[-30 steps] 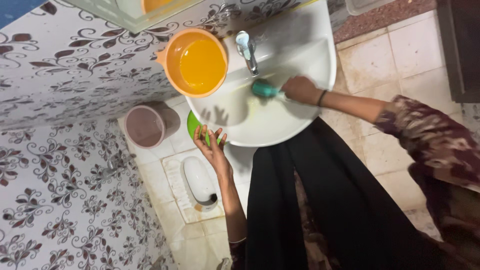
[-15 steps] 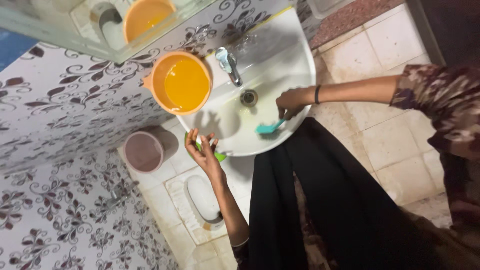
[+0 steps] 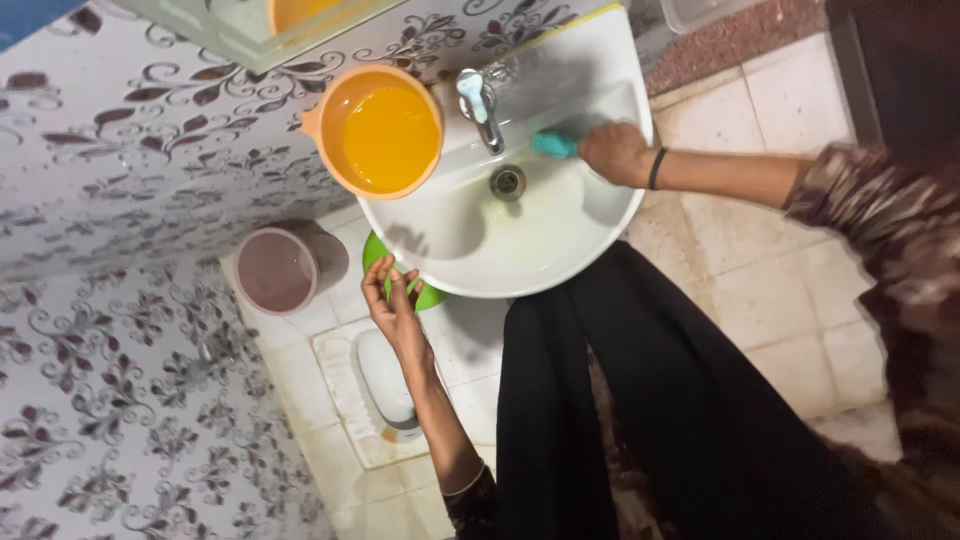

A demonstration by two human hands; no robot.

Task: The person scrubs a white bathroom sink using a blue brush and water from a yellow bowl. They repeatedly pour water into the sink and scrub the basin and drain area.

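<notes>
A teal scrubbing brush (image 3: 553,145) lies against the inner wall of the white washbasin (image 3: 520,265), at its far right side, just right of the chrome tap (image 3: 480,103) and above the round metal drain (image 3: 507,182). The right hand (image 3: 615,153) is closed around the brush's handle, so only the bristle end shows past the knuckles; a dark band sits on that wrist. The left hand (image 3: 392,300) is held out below the basin's near left rim, fingers loosely spread and holding nothing, its shadow falling on the bowl's left side.

An orange plastic bowl (image 3: 375,130) with a small side handle rests on the basin's back left corner, touching the wall. A green round thing (image 3: 376,255) peeks out from under the basin's left edge, partly hidden by the left hand.

Below the basin is the floor: pale square tiles, stained and dull, with a white squat toilet pan (image 3: 385,375) set into them directly under the left forearm. A mauve bucket (image 3: 275,270) stands on the floor near the wall, left of the green thing.

The wall (image 3: 130,180) is tiled white with a dark maroon leaf-and-scroll pattern. A mirror edge (image 3: 250,25) juts out above the orange bowl and reflects it. The person wears a long black garment (image 3: 640,400) and a patterned dark sleeve (image 3: 870,230).
</notes>
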